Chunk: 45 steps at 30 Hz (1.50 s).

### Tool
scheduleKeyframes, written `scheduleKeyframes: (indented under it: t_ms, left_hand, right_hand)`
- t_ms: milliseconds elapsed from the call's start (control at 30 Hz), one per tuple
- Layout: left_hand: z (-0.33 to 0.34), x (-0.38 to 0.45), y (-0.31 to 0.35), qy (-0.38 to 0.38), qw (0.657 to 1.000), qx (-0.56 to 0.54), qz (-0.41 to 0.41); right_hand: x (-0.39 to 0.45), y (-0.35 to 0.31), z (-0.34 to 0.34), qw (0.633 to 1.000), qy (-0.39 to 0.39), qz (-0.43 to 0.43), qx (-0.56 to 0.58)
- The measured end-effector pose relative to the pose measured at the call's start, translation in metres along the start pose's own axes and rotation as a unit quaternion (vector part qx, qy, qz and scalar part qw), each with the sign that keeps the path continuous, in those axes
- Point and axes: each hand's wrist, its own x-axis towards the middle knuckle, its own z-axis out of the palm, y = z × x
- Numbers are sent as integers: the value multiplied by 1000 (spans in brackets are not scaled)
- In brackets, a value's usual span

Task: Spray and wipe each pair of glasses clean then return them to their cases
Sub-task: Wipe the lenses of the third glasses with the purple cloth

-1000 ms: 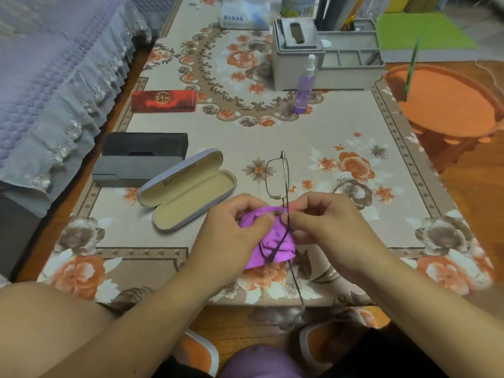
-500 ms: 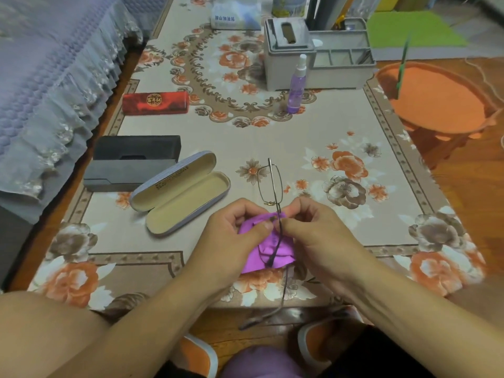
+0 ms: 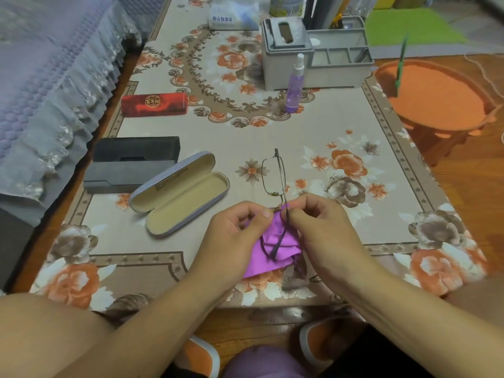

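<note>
Glasses: thin metal frame, clear lenses. Wiping cloth: smooth purple fabric, slight sheen. Open case: matt beige lining; spray bottle: translucent plastic.

The person is showing two bare forearms with no sleeves, watch or rings, the left hand and right hand uncovered. At the bottom of the frame they are wearing orange slip-on shoes with white rims, and dark fabric is covering the lower right leg.
</note>
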Motion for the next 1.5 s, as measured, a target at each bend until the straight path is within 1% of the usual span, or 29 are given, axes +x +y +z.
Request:
scheduleKeyframes:
  t_ms: [67, 133, 233, 300, 467, 567, 733, 800, 867, 933, 1000, 1067, 1100, 1167, 1200, 1233, 1300, 1367, 1500]
  left_hand:
    - [-1, 0, 0, -3, 999, 40, 29]
    - [-3, -2, -1, -10, 998, 43, 34]
    - [-4, -4, 0, -20, 999, 34, 35]
    - [-5, -4, 3, -12, 998, 35, 42]
    - [-4, -1, 4, 29, 995, 62, 69]
    - [-3, -1, 1, 57, 993, 75, 72]
    - [-2, -6, 3, 94, 984, 99, 114]
    - [-1, -7, 4, 99, 981, 109, 126]
    - [-1, -9, 4, 93, 980, 118, 130]
    - [-4, -6, 6, 69, 986, 102, 109]
    - [-7, 0, 7, 25, 995, 81, 56]
    - [-10, 4, 7, -11, 998, 62, -2]
    - [-10, 5, 6, -16, 998, 47, -23]
    - [-12, 4, 4, -7, 999, 21, -34]
    - [-13, 4, 3, 3, 999, 10, -31]
    - [-14, 4, 3, 12, 999, -5, -29]
    - [-16, 4, 3, 19, 998, -45, -34]
    - [-17, 4, 4, 15, 997, -57, -41]
    - [-13, 2, 5, -3, 999, -24, -41]
  right_hand:
    - [-1, 0, 2, 999, -14, 20, 39]
    - [-1, 0, 4, 996, -34, 47, 70]
    - [1, -1, 4, 994, -41, 63, 81]
    - [2, -3, 3, 995, -35, 56, 77]
    - [1, 1, 0, 1000, -21, 1, 15]
    - [0, 3, -2, 999, -36, 16, -19]
    - [0, 1, -3, 986, -131, 78, -66]
    - [0, 0, -3, 983, -141, 87, -80]
    - [2, -2, -5, 982, -141, 75, -98]
    - [5, -3, -8, 983, -125, 61, -123]
    - [8, -2, -10, 981, -96, 36, -167]
    - [9, 0, -9, 967, -86, -1, -240]
    - [9, 3, -8, 959, -88, -19, -270]
    - [7, 3, -6, 947, -87, -50, -305]
    - [7, 0, -6, 948, -90, -52, -301]
    - [8, -2, -6, 956, -105, -39, -273]
    - [11, -7, -8, 972, -160, 16, -173]
    - [11, -11, -12, 973, -195, 61, -105]
    - [10, -9, -15, 975, -178, 90, -102]
